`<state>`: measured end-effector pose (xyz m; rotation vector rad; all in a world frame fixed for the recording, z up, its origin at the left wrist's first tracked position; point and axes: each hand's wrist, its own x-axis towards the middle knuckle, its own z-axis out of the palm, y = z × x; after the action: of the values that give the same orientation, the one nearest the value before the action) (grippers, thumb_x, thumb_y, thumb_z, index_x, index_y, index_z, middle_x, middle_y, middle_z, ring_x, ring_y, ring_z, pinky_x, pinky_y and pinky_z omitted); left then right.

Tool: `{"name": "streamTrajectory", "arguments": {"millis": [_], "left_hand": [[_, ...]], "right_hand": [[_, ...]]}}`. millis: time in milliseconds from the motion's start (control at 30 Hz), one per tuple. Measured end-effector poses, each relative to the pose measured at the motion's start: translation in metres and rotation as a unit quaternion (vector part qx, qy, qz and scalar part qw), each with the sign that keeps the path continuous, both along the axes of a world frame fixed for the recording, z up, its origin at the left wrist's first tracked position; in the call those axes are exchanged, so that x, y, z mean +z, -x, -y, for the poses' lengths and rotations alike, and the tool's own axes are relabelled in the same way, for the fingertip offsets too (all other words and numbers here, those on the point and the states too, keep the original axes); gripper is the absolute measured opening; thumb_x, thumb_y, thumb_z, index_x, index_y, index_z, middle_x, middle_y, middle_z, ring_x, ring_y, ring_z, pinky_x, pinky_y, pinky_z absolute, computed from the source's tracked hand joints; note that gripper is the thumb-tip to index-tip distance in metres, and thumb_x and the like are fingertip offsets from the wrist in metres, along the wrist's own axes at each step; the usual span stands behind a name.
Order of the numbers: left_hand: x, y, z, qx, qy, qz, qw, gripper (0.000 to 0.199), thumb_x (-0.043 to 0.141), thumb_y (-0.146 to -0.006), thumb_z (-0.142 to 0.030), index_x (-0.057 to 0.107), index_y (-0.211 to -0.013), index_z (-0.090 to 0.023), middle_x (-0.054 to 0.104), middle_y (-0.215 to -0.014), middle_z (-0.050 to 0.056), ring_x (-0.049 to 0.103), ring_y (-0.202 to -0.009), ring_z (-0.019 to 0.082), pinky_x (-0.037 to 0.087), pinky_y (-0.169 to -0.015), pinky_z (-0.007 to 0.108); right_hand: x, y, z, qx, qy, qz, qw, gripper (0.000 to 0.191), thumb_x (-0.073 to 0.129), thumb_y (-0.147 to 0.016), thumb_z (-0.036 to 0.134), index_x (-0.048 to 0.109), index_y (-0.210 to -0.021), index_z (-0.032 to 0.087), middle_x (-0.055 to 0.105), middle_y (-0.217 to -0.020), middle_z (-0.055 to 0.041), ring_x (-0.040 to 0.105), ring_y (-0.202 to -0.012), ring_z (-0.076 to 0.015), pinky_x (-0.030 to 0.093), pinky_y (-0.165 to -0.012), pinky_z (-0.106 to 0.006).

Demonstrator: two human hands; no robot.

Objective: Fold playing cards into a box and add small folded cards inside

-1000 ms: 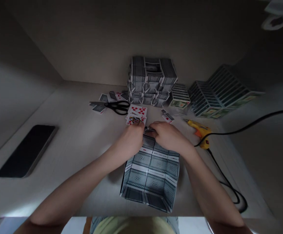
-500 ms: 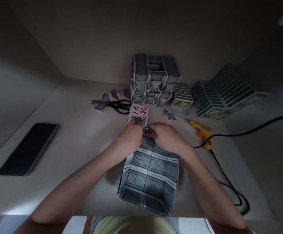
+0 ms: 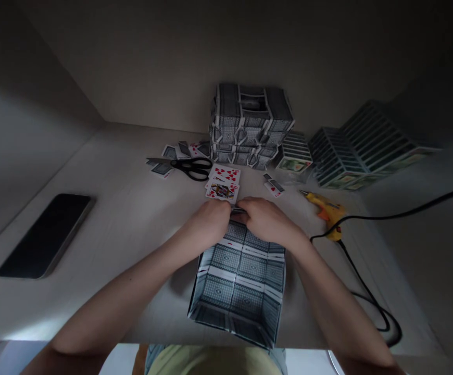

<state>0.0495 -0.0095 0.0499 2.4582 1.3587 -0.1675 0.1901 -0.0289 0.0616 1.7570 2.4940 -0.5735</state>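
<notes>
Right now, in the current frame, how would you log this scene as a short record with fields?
Left hand: left hand pinching at the far edge of the open box, fingertips hidden
Right hand: right hand pinching at the same edge, close beside the left
Held item: open box made of patterned playing cards, hollow side showing
Tools: black-handled scissors, yellow glue gun
Loose cards: face-up cards beyond the left hand
Behind: card-built block with an opening on top
Far left: dark phone
Lighting: dim
</notes>
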Motion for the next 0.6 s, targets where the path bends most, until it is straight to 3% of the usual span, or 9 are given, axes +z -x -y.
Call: {"name": "streamTrajectory", "arguments": {"millis": [167,300,400,467,600], "left_hand": [[0.002,0.0,0.001,0.033,0.03,0.044,0.998,0.036,0.04,-0.071,0.001,0.053,-0.104,-0.006,0.065,-0.09,0.017,0.063,-0.088,0.023,0.049,-0.073,0.031],[0.007,0.007,-0.008,0.061,0.051,0.207,0.975,0.05,0.049,-0.072,-0.009,0.041,-0.121,-0.011,0.06,-0.11,0.014,0.059,-0.099,0.021,0.047,-0.083,0.031],[0.013,0.009,-0.012,0.076,0.099,0.302,0.945,0.043,0.048,-0.074,-0.016,0.045,-0.117,-0.013,0.06,-0.111,0.008,0.059,-0.097,0.017,0.047,-0.084,0.029],[0.017,0.008,-0.012,0.076,0.111,0.315,0.939,0.037,0.044,-0.075,-0.012,0.05,-0.111,-0.014,0.062,-0.108,0.007,0.058,-0.098,0.016,0.046,-0.086,0.029],[0.024,0.007,-0.006,0.085,0.065,0.27,0.957,0.04,0.039,-0.074,-0.006,0.05,-0.112,-0.013,0.063,-0.104,0.009,0.058,-0.099,0.019,0.046,-0.087,0.031]], "right_hand": [[-0.001,-0.001,-0.001,-0.003,0.011,0.016,1.0,0.021,0.04,-0.086,0.021,0.06,-0.091,0.015,0.065,-0.096,-0.0095,0.059,-0.089,-0.0191,0.036,-0.069,-0.025],[0.007,-0.009,-0.004,-0.048,-0.053,0.004,0.997,0.022,0.039,-0.088,0.023,0.06,-0.09,0.017,0.066,-0.095,-0.0075,0.059,-0.087,-0.0182,0.035,-0.067,-0.025],[0.017,-0.013,-0.002,-0.095,-0.12,0.011,0.988,0.024,0.037,-0.089,0.024,0.06,-0.092,0.018,0.066,-0.09,-0.0073,0.06,-0.083,-0.0188,0.034,-0.064,-0.025],[0.024,-0.013,0.001,-0.108,-0.148,0.026,0.983,0.025,0.037,-0.088,0.022,0.059,-0.099,0.018,0.067,-0.089,-0.0073,0.061,-0.082,-0.0195,0.033,-0.062,-0.026],[0.03,-0.009,0.007,-0.089,-0.17,0.046,0.98,0.03,0.036,-0.086,0.016,0.054,-0.11,0.019,0.067,-0.093,-0.0081,0.062,-0.081,-0.0207,0.033,-0.061,-0.027]]}}
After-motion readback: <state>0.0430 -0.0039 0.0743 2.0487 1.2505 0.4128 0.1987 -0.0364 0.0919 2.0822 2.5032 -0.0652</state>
